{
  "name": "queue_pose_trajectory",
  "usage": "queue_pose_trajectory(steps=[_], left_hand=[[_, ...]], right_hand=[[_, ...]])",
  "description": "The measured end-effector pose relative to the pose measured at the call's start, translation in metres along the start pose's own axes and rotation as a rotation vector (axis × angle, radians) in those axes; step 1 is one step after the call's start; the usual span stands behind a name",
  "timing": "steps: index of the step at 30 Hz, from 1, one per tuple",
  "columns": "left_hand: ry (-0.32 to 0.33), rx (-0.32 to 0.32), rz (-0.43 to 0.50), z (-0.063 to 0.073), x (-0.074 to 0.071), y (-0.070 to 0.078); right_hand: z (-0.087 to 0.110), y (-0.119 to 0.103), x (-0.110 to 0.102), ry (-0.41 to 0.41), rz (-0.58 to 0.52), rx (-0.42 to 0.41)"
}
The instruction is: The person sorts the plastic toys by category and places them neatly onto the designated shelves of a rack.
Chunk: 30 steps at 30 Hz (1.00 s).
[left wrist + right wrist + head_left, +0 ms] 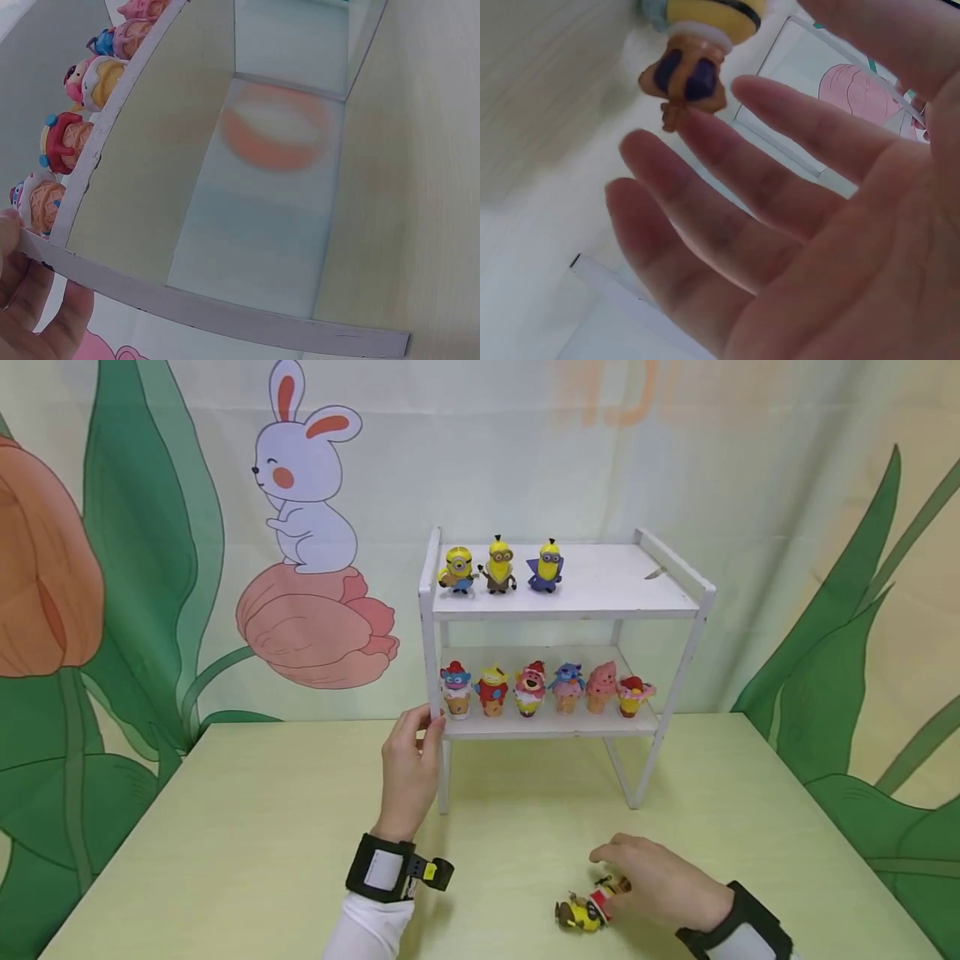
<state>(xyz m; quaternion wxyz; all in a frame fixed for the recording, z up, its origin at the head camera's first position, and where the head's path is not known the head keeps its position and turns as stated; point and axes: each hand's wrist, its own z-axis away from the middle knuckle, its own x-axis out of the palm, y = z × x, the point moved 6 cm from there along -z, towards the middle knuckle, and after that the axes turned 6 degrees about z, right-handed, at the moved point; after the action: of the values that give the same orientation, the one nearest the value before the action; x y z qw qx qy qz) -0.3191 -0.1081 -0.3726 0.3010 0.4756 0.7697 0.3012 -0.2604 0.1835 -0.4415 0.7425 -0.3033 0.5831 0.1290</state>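
Observation:
My left hand (pixel 408 768) holds the left front post of a small white two-tier shelf (pixel 555 613); in the left wrist view, its thumb and fingers (pixel 71 319) are on either side of the white post (pixel 225 319). At the front right of the table, my right hand (pixel 660 881) hovers over small toy figures lying down: a yellow-and-brown one (pixel 577 915) and a red-and-white one (pixel 600 895) partly hidden by the hand. In the right wrist view, the spread, slightly bent fingers are right at a yellow figure's brown end (pixel 686 71).
Three yellow minion figures (pixel 499 567) stand on the upper tier, toward its left. Along the lower tier is a row of several ice-cream-cone character figures (pixel 530 689). The shelf stands at the back of a pale wooden table (pixel 262 827), before a printed curtain (pixel 525 452).

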Motion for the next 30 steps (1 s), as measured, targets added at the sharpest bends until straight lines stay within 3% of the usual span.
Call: queue_pose_trajectory(steps=[14,30], left_hand=[[-0.005,0.003,0.009,0.0,0.0017,0.0007],[-0.003,0.002,0.003,0.0,0.0001,-0.0009]], right_hand=[[-0.0004,0.0053,0.008,-0.105,-0.017,0.017],[0.0008,0.003,0.0046,-0.058,0.004,-0.111]])
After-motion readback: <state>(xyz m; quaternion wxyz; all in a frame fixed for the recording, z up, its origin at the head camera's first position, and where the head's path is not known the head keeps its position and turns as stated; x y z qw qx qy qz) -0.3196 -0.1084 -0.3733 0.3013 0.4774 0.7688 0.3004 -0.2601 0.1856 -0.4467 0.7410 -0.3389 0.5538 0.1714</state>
